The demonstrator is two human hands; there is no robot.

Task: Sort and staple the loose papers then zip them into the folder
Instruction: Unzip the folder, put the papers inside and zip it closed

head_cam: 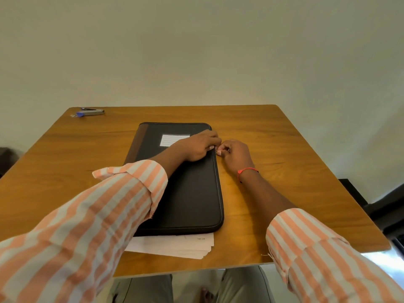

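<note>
Left hand (200,147) grips the folder (190,193) edge, right hand (236,153) pinches the zip pull (216,152); a jerked tug may skid the folder across the papers (175,246) beneath.

On my feed a plain off-white wall (196,51) fills the upper half, softly and evenly lit. In front of it stands a wooden desk (284,149) with warm orange-brown grain and a thin pale edge. Dark furniture (382,211) sits beyond the desk's right side and another dark shape (6,158) at the left edge. A bright patch of light (384,261) glares low on the right.
</note>
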